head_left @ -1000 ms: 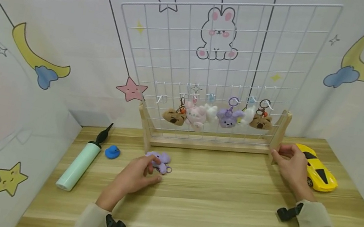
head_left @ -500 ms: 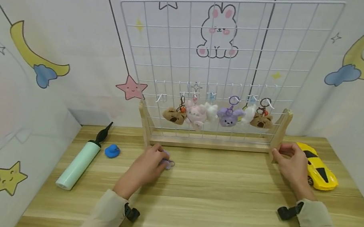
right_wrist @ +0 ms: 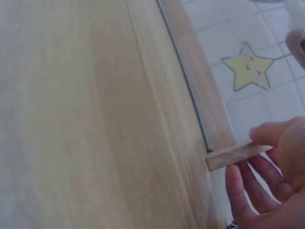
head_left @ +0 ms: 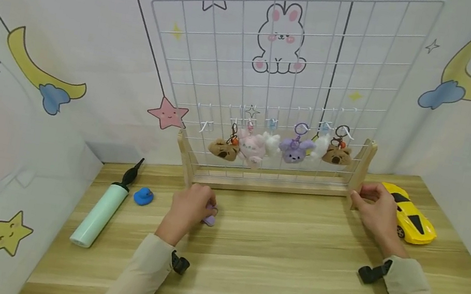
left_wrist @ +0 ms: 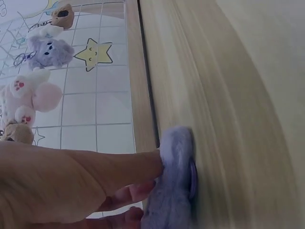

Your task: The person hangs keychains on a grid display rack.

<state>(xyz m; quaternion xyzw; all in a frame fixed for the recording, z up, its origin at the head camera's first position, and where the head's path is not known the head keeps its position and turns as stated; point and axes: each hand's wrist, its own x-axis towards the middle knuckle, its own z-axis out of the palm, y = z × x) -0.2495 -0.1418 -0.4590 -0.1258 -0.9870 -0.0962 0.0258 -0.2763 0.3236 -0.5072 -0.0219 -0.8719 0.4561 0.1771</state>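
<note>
My left hand [head_left: 190, 208] pinches a purple plush keychain [left_wrist: 174, 181] between thumb and fingers, close over the table in front of the rack's left foot. In the head view the hand covers most of the plush. At the other end, my right hand [head_left: 376, 211] grips the right wooden side support [right_wrist: 233, 155] of the white wire grid rack [head_left: 276, 78], thumb on one face and fingers on the other. From hooks on the grid hang several plush keychains: brown bears [head_left: 223, 149], a pink one [head_left: 252, 147], a purple one [head_left: 294, 151] and white ones.
A yellow toy car [head_left: 414, 220] sits just right of my right hand. On the left lie a mint-green hand pump [head_left: 100, 215] with a black nozzle and a blue rubber duck [head_left: 143, 196]. Printed cloth walls surround the wooden table [head_left: 270, 269].
My left hand has moved forward and right onto the purple plush keychain and taken hold of it. The right hand keeps its grip on the side support.
</note>
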